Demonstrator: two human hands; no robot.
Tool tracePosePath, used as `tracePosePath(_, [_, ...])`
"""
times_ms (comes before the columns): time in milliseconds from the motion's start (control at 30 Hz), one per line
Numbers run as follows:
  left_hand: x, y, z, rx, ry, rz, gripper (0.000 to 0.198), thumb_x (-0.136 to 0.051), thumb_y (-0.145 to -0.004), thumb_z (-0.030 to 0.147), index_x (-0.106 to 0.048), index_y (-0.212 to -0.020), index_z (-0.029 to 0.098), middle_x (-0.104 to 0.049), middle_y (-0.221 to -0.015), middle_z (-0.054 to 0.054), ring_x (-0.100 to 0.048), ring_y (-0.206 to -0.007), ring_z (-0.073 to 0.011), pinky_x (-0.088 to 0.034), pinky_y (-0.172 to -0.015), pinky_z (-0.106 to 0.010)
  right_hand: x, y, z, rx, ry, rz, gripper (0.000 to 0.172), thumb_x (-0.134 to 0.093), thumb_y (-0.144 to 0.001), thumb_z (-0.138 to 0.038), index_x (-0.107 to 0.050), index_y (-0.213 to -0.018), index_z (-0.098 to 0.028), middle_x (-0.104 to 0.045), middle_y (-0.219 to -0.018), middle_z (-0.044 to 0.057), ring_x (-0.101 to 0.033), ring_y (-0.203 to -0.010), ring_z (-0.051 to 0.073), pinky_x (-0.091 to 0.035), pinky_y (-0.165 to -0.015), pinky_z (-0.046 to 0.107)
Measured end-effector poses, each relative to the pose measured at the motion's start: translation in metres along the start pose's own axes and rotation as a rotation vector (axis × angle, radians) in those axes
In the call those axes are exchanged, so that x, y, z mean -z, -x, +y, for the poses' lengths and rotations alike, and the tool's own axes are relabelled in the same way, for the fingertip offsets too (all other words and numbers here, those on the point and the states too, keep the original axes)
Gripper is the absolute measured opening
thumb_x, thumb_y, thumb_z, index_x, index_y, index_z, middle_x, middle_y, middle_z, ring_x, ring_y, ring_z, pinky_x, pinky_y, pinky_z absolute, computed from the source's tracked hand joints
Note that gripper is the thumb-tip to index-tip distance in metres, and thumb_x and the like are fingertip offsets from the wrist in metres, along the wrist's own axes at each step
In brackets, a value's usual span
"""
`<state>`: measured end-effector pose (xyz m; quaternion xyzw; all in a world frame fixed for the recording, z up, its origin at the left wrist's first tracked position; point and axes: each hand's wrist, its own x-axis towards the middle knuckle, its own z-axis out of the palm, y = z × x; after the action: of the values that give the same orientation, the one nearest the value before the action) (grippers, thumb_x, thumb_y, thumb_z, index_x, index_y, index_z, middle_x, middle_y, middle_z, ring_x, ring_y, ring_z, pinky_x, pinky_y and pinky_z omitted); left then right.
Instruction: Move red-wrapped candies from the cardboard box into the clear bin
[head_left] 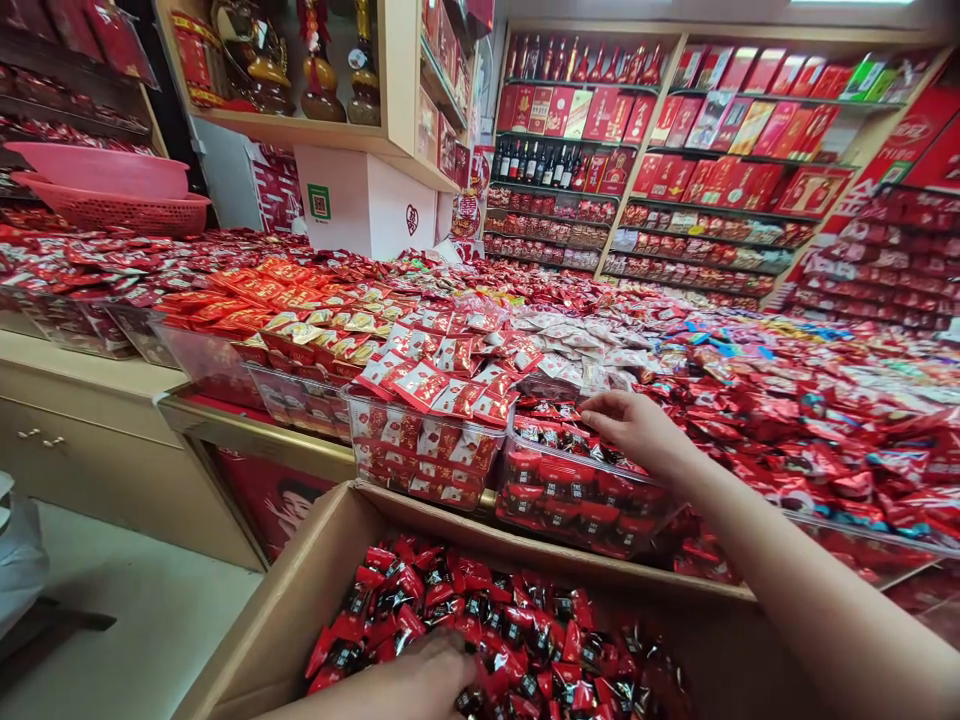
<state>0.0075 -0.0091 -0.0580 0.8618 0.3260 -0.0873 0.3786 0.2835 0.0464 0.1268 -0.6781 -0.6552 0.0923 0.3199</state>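
Low in the view, my left hand (436, 668) reaches into a cardboard box (307, 590) of loose wrapped candies (525, 640), red with black middles. Its fingers are partly buried among them and blurred, so their grip is unclear. My right hand (630, 425) is over a clear plastic bin (585, 465) just behind the box. That bin holds the same red and black candies in stacked rows. The right fingers are bent and close together, fingertips down at the top layer; what they hold, if anything, is hidden.
Left of that bin, a clear bin holds red and white packets (431, 375). White packets (577, 345) lie behind, and heaped red sweets (810, 450) spread to the right. Pink baskets (112, 185) stand far left. Shelves (645, 150) with bottles and boxes line the back.
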Motion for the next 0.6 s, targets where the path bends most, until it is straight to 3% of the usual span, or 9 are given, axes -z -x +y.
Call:
tracePosePath(100, [-0.012, -0.004, -0.008, -0.001, -0.170, -0.015, 0.042, -0.055, -0.060, 0.028, -0.054, -0.102, 0.023, -0.050, -0.110, -0.008, -0.040, -0.105, -0.0297, -0.032, -0.087, -0.040, 0.007, 0.018, -0.025, 0.226, 0.017, 0.286, 0.019, -0.046, -0.075, -0.030, -0.057, -0.083, -0.017, -0.059, -0.075, 0.005, -0.052, -0.065, 0.015, -0.041, -0.060, 0.027])
tracePosePath(167, [-0.023, -0.008, -0.011, -0.059, -0.219, -0.042, 0.039, -0.052, -0.065, 0.029, -0.053, -0.104, 0.022, -0.054, -0.103, -0.009, -0.043, -0.102, -0.0297, -0.032, -0.086, -0.041, -0.001, 0.045, -0.045, 0.411, 0.062, 0.321, 0.016, -0.043, -0.077, -0.025, -0.055, -0.086, -0.018, -0.058, -0.078, 0.005, -0.052, -0.070, 0.015, -0.041, -0.063, 0.027])
tracePosePath(233, [-0.033, -0.012, -0.011, -0.113, -0.250, -0.050, 0.041, -0.047, -0.070, 0.028, -0.047, -0.111, 0.024, -0.057, -0.097, -0.009, -0.048, -0.096, -0.0287, -0.035, -0.082, -0.042, -0.025, 0.081, -0.056, 0.568, 0.142, 0.093, 0.016, -0.040, -0.078, -0.018, -0.054, -0.086, -0.019, -0.058, -0.074, 0.004, -0.052, -0.069, 0.014, -0.041, -0.063, 0.026])
tracePosePath(333, [-0.041, -0.016, -0.008, -0.096, -0.265, -0.069, 0.049, -0.049, -0.069, 0.029, -0.040, -0.117, 0.025, -0.057, -0.099, -0.010, -0.050, -0.092, -0.0290, -0.038, -0.078, -0.043, -0.089, 0.138, -0.041, 0.659, 0.355, -0.443, 0.013, -0.043, -0.075, -0.016, -0.055, -0.079, -0.020, -0.059, -0.070, 0.004, -0.054, -0.064, 0.016, -0.041, -0.060, 0.027])
tracePosePath(367, [-0.042, -0.016, -0.006, -0.074, -0.263, -0.062, 0.051, -0.052, -0.067, 0.029, -0.041, -0.116, 0.023, -0.056, -0.101, -0.011, -0.050, -0.092, -0.0295, -0.038, -0.079, -0.043, -0.113, 0.154, -0.028, 0.632, 0.385, -0.592, 0.012, -0.049, -0.070, -0.018, -0.056, -0.080, -0.019, -0.060, -0.072, 0.005, -0.055, -0.063, 0.018, -0.042, -0.058, 0.027])
tracePosePath(400, [-0.041, -0.015, -0.004, -0.043, -0.256, -0.054, 0.052, -0.055, -0.064, 0.029, -0.043, -0.114, 0.021, -0.055, -0.103, -0.012, -0.050, -0.093, -0.0300, -0.038, -0.079, -0.042, -0.134, 0.168, -0.014, 0.541, 0.379, -0.697, 0.021, -0.055, -0.065, -0.021, -0.056, -0.086, -0.019, -0.061, -0.078, 0.006, -0.057, -0.066, 0.019, -0.043, -0.058, 0.027])
tracePosePath(467, [-0.038, -0.012, -0.001, 0.012, -0.228, -0.028, 0.054, -0.060, -0.059, 0.030, -0.047, -0.109, 0.017, -0.053, -0.104, -0.013, -0.048, -0.095, -0.0308, -0.037, -0.081, -0.041, -0.167, 0.188, 0.011, 0.321, 0.307, -0.801, 0.044, -0.061, -0.058, -0.021, -0.052, -0.101, -0.019, -0.059, -0.094, 0.009, -0.058, -0.076, 0.021, -0.045, -0.063, 0.027])
tracePosePath(533, [-0.032, -0.008, 0.004, 0.061, -0.167, -0.007, 0.054, -0.063, -0.054, 0.026, -0.049, -0.105, 0.018, -0.054, -0.103, -0.012, -0.048, -0.094, -0.0308, -0.037, -0.080, -0.040, -0.182, 0.201, 0.025, 0.144, 0.224, -0.817, 0.058, -0.064, -0.052, -0.019, -0.047, -0.108, -0.018, -0.055, -0.104, 0.011, -0.056, -0.085, 0.024, -0.044, -0.070, 0.028])
tracePosePath(600, [-0.024, -0.007, 0.008, 0.077, -0.080, 0.001, 0.048, -0.064, -0.050, 0.022, -0.054, -0.097, 0.021, -0.057, -0.095, -0.009, -0.050, -0.089, -0.0301, -0.039, -0.075, -0.040, -0.181, 0.207, 0.028, 0.057, 0.111, -0.799, 0.058, -0.063, -0.051, -0.018, -0.047, -0.108, -0.018, -0.054, -0.105, 0.010, -0.053, -0.090, 0.024, -0.042, -0.076, 0.029])
